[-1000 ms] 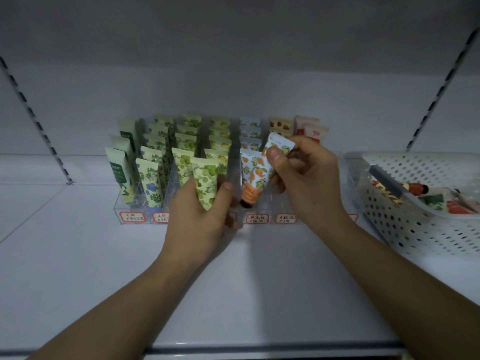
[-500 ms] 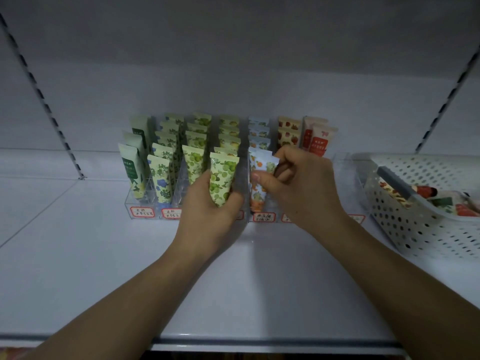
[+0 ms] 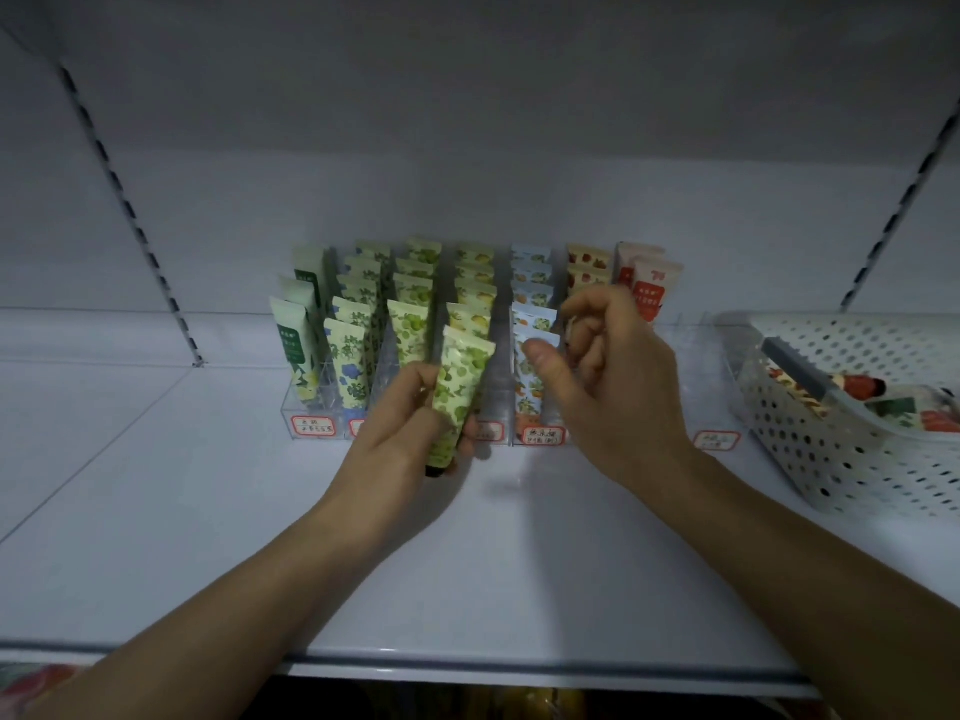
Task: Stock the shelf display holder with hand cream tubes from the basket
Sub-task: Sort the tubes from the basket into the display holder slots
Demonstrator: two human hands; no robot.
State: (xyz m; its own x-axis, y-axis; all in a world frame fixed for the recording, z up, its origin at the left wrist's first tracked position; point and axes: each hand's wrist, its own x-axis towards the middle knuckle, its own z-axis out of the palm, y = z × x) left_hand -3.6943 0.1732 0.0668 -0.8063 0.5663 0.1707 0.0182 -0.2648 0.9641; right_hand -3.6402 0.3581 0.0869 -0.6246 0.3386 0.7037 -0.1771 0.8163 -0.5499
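Left hand: left hand closed around a green tube, fingers wrapped round its lower half.
Green tube: long axis close to upright, leaning slightly right; flat crimped end up, dark cap down; held just in front of the holder, above the shelf; smooth plastic with a green fruit print.
Right hand: right hand loosely open with fingers curled and thumb out, holding nothing, just in front of the orange-print row.
Orange tube: orange tube stands in the front slot of its lane, crimped end up, cap down, close by the right thumb; whether they touch I cannot tell.
Holder: clear plastic holder with narrow lanes running front to back, tubes standing in rows, red-edged labels along the front.
Basket: white perforated plastic basket to the right, holding more tubes lying on their sides.
Shelf: white, smooth shelf.
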